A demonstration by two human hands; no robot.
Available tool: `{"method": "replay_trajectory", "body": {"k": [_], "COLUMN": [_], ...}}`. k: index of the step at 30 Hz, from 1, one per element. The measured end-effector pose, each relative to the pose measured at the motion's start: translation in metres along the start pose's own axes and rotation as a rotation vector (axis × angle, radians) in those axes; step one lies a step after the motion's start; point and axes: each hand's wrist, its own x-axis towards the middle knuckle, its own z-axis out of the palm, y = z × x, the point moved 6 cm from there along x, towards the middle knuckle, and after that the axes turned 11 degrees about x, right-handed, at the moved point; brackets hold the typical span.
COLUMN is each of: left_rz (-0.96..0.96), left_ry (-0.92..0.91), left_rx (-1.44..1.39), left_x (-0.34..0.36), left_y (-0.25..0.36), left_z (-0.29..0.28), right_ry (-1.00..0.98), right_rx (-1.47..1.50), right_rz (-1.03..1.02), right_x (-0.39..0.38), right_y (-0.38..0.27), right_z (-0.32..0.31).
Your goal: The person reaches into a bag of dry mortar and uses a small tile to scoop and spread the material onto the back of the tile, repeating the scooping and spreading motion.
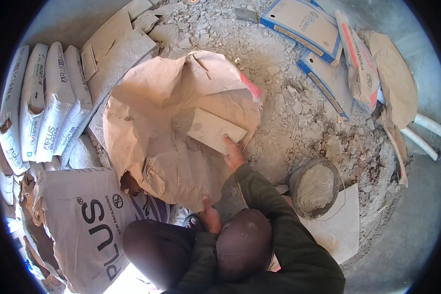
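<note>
An off-white rectangular tile piece (215,131) lies tilted over a large, torn-open brown paper sack (147,115). My right hand (234,154) grips the tile at its near right corner, thumb on top and the other fingers mostly hidden. Grey powder (182,121) shows on the paper beside the tile's left end. Between my knees, my left hand (210,216) pinches the sack's near edge, with the thumb over the paper.
Full bags (59,103) stand in a row at the left, and a large torn bag (88,220) is nearer. A cement-filled bucket (314,188) stands right, partly over a pale tile (335,225). Blue-and-white boxes (304,24) lie on rubble (274,73) at the far right.
</note>
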Motion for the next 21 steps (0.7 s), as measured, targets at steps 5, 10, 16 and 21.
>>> {"method": "replay_trajectory", "body": {"k": [5, 10, 16, 21], "left_rz": [-0.037, -0.105, -0.267, -0.233], "left_ry": [0.001, -0.282, -0.553, -0.642], "left_rx": [-0.106, 0.425, 0.101, 0.217], "left_x": [0.004, 0.036, 0.075, 0.08], "left_y": [-0.003, -0.039, -0.133, -0.149], "left_z": [0.01, 0.024, 0.082, 0.105], "right_ry": [-0.123, -0.175, 0.141, 0.397], "right_rx": [0.065, 0.047, -0.127, -0.378], "right_rz": [-0.019, -0.055, -0.295, -0.64], "right_x": [-0.012, -0.077, -0.218, -0.348], "right_y": [-0.026, -0.086, -0.236, -0.332], "right_z": [0.002, -0.02, -0.096, -0.143]}}
